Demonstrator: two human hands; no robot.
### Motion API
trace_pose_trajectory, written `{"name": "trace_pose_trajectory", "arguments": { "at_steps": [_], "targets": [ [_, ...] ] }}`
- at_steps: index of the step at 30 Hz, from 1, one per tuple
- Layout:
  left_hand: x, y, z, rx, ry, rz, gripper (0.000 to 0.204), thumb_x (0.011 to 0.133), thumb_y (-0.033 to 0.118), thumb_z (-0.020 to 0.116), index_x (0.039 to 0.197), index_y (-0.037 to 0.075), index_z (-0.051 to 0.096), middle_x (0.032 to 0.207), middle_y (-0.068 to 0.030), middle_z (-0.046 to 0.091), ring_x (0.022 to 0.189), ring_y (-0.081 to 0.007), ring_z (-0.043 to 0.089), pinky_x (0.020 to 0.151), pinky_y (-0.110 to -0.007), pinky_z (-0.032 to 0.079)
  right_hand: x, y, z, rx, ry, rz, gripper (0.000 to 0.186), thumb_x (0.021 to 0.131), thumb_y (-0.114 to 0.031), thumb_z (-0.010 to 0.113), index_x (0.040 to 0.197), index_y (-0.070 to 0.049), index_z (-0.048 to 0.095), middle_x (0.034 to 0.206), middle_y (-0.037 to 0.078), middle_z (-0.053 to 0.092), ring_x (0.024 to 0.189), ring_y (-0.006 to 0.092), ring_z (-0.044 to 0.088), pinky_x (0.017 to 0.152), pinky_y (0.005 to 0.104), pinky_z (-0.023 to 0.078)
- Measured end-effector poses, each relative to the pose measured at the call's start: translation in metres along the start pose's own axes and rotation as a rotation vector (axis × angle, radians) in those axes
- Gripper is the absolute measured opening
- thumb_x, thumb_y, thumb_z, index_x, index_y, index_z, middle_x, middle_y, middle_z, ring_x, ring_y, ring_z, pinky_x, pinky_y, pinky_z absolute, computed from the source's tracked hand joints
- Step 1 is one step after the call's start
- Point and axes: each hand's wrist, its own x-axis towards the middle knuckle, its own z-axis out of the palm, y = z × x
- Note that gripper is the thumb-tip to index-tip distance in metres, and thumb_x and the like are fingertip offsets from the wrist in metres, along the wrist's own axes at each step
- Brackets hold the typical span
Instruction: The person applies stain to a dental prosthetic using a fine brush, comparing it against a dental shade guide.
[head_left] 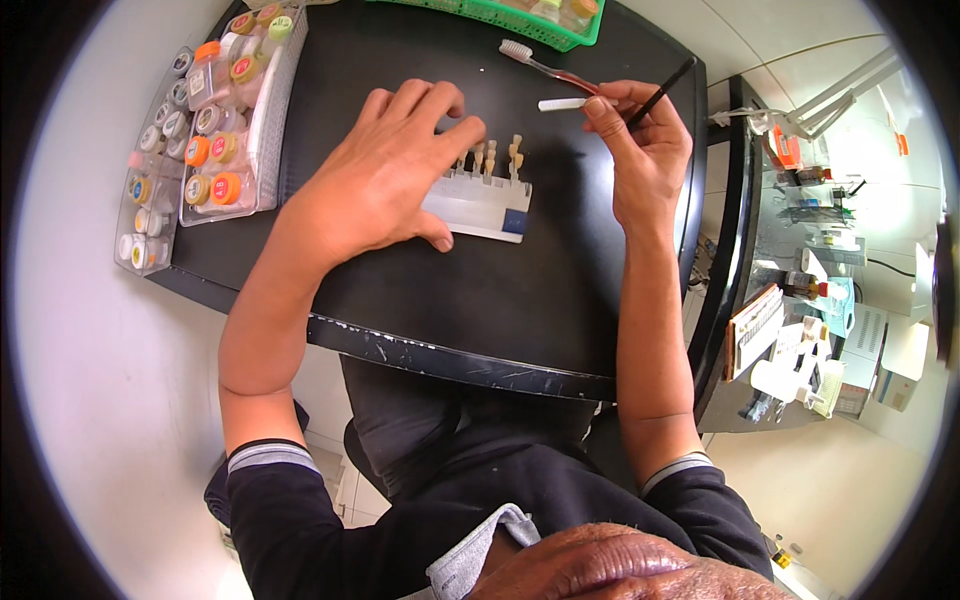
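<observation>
Black bench (460,305), bottles (222,148) upper left | left hand (380,175) arched over tooth-sample holder (478,208), upper centre; can't tell whether gripping | right hand (645,150) pinching white stick (560,104) | steady holder by its edges

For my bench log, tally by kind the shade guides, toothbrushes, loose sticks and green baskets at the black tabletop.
Dental shade guide: 1
Toothbrush: 1
Short white stick: 1
Slim black stick: 1
Green plastic basket: 1
Total: 5
</observation>
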Motion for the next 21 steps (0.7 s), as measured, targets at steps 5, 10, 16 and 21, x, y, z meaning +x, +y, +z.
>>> {"name": "trace_pose_trajectory", "arguments": {
  "at_steps": [5, 10, 16, 21],
  "targets": [
    [-0.005, -0.011, -0.010, -0.029, -0.101, -0.040, 0.097, 0.050, 0.015, 0.100, 0.140, 0.011, 0.061, 0.150, -0.0133, 0.051, 0.143, -0.0371, 0.046, 0.114, -0.049, 0.041, -0.004, -0.008, 0.003, 0.020, -0.129, 0.013, 0.017, 0.097, -0.003, 0.082, 0.113, 0.001, 0.077, 0.099, -0.001, 0.073, 0.089, 0.0062, 0.065, 0.078, 0.0220, 0.052],
    [-0.002, -0.013, -0.007, -0.112, -0.123, -0.063, 0.104, 0.051, 0.026, 0.101, 0.144, 0.011, 0.058, 0.153, -0.0148, 0.050, 0.149, -0.0400, 0.042, 0.120, -0.052, 0.037, -0.009, -0.007, 0.010, -0.201, -0.311, 0.021, 0.021, 0.095, -0.003, 0.081, 0.115, -0.002, 0.077, 0.098, -0.003, 0.070, 0.089, 0.0050, 0.063, 0.073, 0.0233, 0.047],
    [-0.003, -0.018, -0.001, 0.009, -0.072, -0.059, 0.115, 0.050, 0.035, 0.102, 0.151, 0.010, 0.052, 0.156, -0.0180, 0.048, 0.158, -0.0428, 0.034, 0.130, -0.057, 0.028, -0.018, -0.011, 0.027, -0.345, -0.308, 0.013, 0.028, 0.090, -0.005, 0.084, 0.113, -0.003, 0.069, 0.102, 0.010, 0.079, 0.095, 0.0172, 0.075, 0.076, 0.0317, 0.053],
    [-0.003, -0.017, 0.000, 0.031, -0.087, -0.068, 0.117, 0.049, 0.037, 0.102, 0.152, 0.010, 0.052, 0.156, -0.0184, 0.048, 0.158, -0.0432, 0.034, 0.132, -0.060, 0.024, -0.019, -0.012, 0.031, -0.434, -0.398, -0.043, 0.029, 0.087, -0.008, 0.086, 0.110, 0.000, 0.070, 0.103, 0.014, 0.079, 0.100, 0.0294, 0.079, 0.089, 0.0409, 0.062]
  ]
}}
